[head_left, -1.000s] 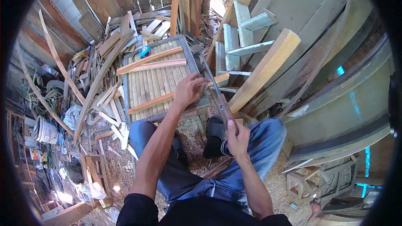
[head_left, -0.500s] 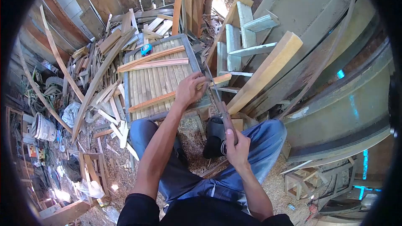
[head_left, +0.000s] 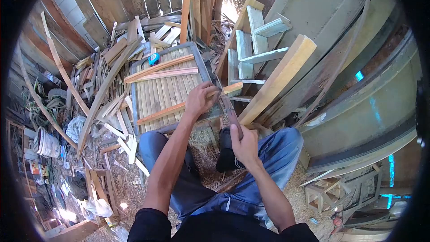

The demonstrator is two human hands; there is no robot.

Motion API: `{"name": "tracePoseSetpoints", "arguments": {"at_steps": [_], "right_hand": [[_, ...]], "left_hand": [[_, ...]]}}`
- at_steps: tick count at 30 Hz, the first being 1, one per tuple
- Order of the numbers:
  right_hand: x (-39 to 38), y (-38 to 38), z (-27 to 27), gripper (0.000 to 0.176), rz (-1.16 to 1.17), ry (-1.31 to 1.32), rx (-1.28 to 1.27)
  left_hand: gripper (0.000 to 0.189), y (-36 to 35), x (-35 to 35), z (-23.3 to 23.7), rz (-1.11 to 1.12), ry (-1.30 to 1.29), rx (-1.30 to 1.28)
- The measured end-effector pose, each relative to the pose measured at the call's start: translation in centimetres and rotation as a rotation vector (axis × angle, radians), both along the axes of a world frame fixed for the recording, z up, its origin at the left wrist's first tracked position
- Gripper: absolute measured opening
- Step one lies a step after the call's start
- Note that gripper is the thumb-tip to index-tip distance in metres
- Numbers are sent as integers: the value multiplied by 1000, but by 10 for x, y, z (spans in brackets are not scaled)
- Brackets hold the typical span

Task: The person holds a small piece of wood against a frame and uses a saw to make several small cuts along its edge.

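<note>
My left hand (head_left: 199, 101) is closed around a narrow wooden strip (head_left: 163, 113), which lies across the slatted panel. The strip's pale end (head_left: 234, 88) sticks out past the panel's right edge. In my right hand (head_left: 244, 145) is the brown handle of a saw (head_left: 232, 115). Its thin blade, seen nearly edge-on, crosses the strip just right of my left fingers; teeth are too small to make out. Two more wooden strips (head_left: 168, 72) lie farther up on the framed slatted panel (head_left: 174, 87), beside a blue tape measure (head_left: 154, 58).
To the right, a thick squared timber (head_left: 280, 78) leans near a white-painted stepped wooden piece (head_left: 251, 49). Scrap wood (head_left: 118, 58) is heaped at the left, with a long curved plank (head_left: 103, 89) across it. A white bucket (head_left: 47, 143) stands far left. Wood shavings cover the ground.
My right hand and the saw have moved forward and a little left. My left hand keeps its hold on the strip. The whole view has shifted slightly.
</note>
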State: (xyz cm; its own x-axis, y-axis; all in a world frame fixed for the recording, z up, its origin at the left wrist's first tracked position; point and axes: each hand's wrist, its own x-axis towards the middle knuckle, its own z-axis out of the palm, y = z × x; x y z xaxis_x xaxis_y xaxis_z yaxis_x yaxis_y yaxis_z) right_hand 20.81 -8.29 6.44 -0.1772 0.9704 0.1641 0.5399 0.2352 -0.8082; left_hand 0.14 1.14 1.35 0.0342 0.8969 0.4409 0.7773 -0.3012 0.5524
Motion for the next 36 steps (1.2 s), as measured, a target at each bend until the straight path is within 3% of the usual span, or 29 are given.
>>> {"name": "tracePoseSetpoints", "arguments": {"at_steps": [2, 5, 7, 11, 14, 19, 24, 31, 33, 36], "right_hand": [[12, -17, -2, 36, -4, 53, 20], [29, -39, 8, 33, -8, 45, -178], [31, -43, 6, 36, -63, 137, -147], [1, 0, 3, 42, -46, 56, 14], [-17, 32, -4, 44, 5, 63, -87], [5, -11, -5, 40, -49, 118, -15], [45, -50, 6, 35, -39, 48, -328], [-15, 30, -5, 45, -52, 42, -84], [-14, 29, -7, 49, -31, 51, -104], [10, -8, -5, 42, -54, 72, -93]], "left_hand": [[13, 2, -1, -1, 11, -5, -38], [15, 2, -4, -5, -31, -19, 57], [15, 0, -1, -4, -29, -18, 43], [11, 0, 0, -6, -46, -8, 87], [11, 2, -2, -3, -3, -6, 60], [12, 2, -1, -6, 18, 17, 28], [17, 2, -3, -10, 1, -15, 55], [15, 1, 2, 0, 4, -19, 11], [16, 2, 1, -3, 16, -19, -22], [16, 1, 3, -1, 31, -14, -13]]}}
